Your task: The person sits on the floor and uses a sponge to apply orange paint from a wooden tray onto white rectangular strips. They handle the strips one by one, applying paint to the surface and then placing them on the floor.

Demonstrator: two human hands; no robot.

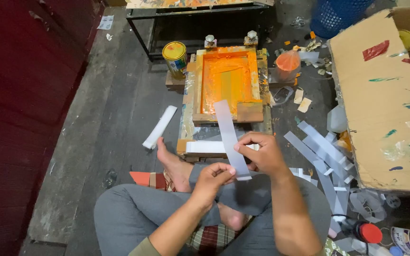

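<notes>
I sit cross-legged on a dark plank floor. Both hands pinch one long pale grey paper strip [228, 135] that rises up and away from me. My left hand [214, 178] grips its lower end near my knee. My right hand [260, 152] holds it slightly higher, fingers curled around the edge. Just beyond the strip lies a wooden printing frame [228, 84] coated in orange ink, on a board. A stack of white strips [207, 147] lies at the frame's near edge.
A yellow paint tin [175, 58] stands left of the frame, an orange tub [287, 65] right of it. A white strip bundle [160, 127] lies at left. Several grey strips [326, 159] pile at right beside a paint-smeared cardboard sheet [383, 102]. A dark red wall [20, 95] runs left.
</notes>
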